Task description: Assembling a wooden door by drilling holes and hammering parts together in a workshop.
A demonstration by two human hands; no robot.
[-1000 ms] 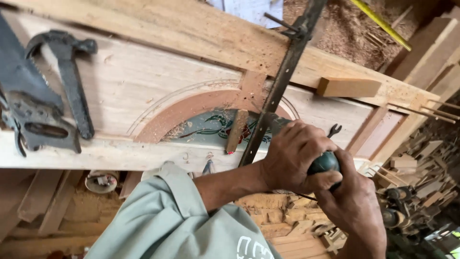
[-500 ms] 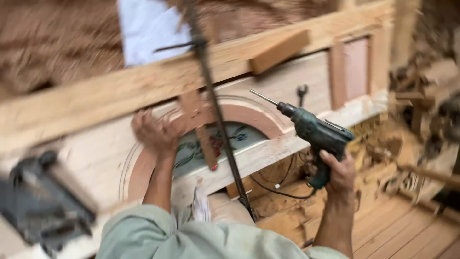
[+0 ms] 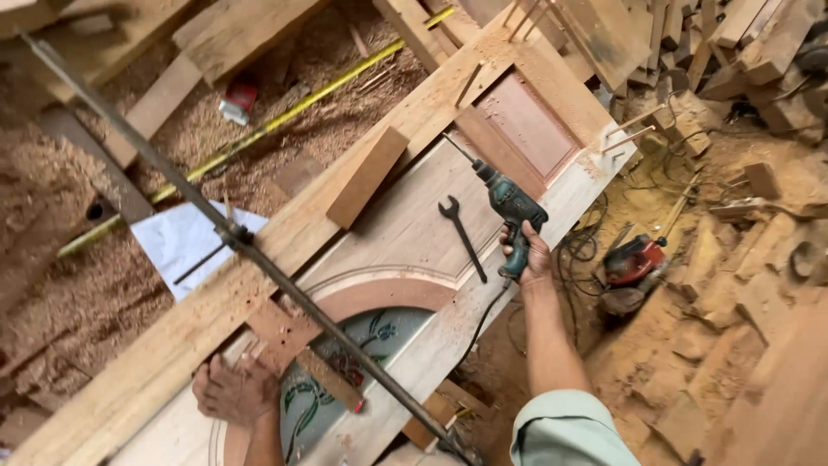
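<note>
My right hand (image 3: 528, 254) grips the handle of a dark green electric drill (image 3: 508, 205), its bit pointing up-left over the wooden door panel (image 3: 405, 233). My left hand (image 3: 233, 390) rests flat on the door's arched frame, beside a small wood block under a long metal bar clamp (image 3: 259, 259). The arch holds a stained-glass pane (image 3: 332, 371). A black wrench (image 3: 461, 235) lies on the panel just left of the drill.
A loose wood block (image 3: 366, 177) lies on the door's rail. A yellow tape measure (image 3: 285, 116) and white paper (image 3: 185, 242) lie on sawdust beyond. A red power tool (image 3: 634, 263), cords and wood offcuts sit at the right.
The view has swung, showing more of the door. My right hand has carried the drill further along the panel; my left hand stays pressed on the arch.
</note>
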